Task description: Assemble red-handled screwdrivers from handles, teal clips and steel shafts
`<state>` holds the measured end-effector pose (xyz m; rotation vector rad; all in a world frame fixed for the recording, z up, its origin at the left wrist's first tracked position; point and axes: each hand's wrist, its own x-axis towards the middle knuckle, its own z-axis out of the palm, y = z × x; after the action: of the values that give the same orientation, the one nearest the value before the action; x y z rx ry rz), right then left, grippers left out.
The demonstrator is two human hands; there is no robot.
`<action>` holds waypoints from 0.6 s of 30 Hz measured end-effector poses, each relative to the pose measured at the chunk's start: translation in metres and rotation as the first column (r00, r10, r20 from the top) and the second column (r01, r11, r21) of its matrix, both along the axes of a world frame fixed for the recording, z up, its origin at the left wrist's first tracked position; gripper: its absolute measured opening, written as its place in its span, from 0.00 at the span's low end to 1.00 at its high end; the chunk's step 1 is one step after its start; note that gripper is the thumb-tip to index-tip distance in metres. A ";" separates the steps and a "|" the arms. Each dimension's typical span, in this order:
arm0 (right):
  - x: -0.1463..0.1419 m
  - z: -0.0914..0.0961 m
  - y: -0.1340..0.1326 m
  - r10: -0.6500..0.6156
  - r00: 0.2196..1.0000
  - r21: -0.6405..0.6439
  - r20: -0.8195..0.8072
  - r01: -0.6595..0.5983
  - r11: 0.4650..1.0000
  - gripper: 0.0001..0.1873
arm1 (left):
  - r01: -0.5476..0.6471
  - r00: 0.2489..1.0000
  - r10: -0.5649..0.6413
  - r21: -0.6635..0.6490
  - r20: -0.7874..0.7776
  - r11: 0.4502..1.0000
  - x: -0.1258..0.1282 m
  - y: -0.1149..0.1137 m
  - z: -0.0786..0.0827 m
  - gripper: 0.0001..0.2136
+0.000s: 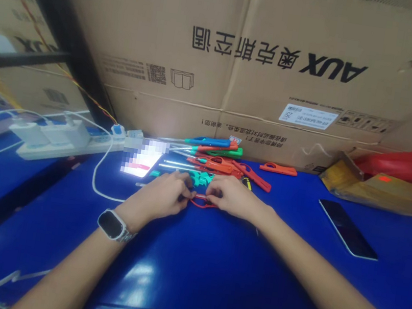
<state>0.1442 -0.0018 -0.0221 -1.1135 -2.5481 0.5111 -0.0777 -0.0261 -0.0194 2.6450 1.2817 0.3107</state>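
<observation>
Pinching one red piece (200, 196), two hands (169, 194) (231, 195), one smartwatch (112, 224), one dark-screened phone (347, 230)

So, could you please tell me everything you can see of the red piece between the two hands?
The red piece is small and slender, with a thin curved loop on the side nearer the wearer. It looks like glossy plastic. It lies roughly crosswise, at or just above the blue table; the contact is unclear. The left hand holds its left end and the right hand its right, hiding both ends. Finer detail is too small to tell.
</observation>
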 end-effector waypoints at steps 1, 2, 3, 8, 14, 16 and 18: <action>-0.001 0.000 0.000 -0.017 1.000 -0.003 -0.002 0.017 1.000 0.05 | -0.002 1.000 0.002 -0.001 -0.005 1.000 0.000 0.000 0.001 0.09; -0.002 0.000 0.001 -0.029 1.000 -0.008 0.001 0.029 1.000 0.05 | -0.002 1.000 0.002 -0.002 -0.009 1.000 0.001 -0.001 0.001 0.09; -0.002 0.001 0.001 -0.032 0.999 -0.016 0.008 0.032 0.999 0.06 | 0.000 1.000 0.000 -0.003 -0.012 1.000 0.001 -0.001 0.002 0.09; -0.004 0.005 0.001 0.019 0.997 0.023 0.080 -0.020 1.000 0.05 | 0.013 0.999 -0.013 -0.009 -0.036 1.000 0.002 -0.001 0.003 0.10; -0.006 0.006 0.003 0.022 0.991 0.040 0.131 -0.027 0.999 0.05 | -0.001 0.998 0.002 0.001 -0.063 1.000 0.002 -0.002 0.003 0.10; -0.006 0.006 0.001 0.039 0.993 0.047 0.114 -0.045 0.998 0.05 | 0.002 0.997 -0.002 0.008 -0.076 1.000 0.003 -0.002 0.003 0.10; -0.004 0.005 -0.003 0.043 0.994 0.063 0.101 -0.050 0.997 0.06 | 0.006 0.996 -0.005 0.017 -0.090 1.000 0.003 -0.002 0.003 0.10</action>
<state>0.1402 -0.0044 -0.0167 -1.0850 -2.6618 0.3893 -0.0748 -0.0282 -0.0165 2.7049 1.3033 0.2044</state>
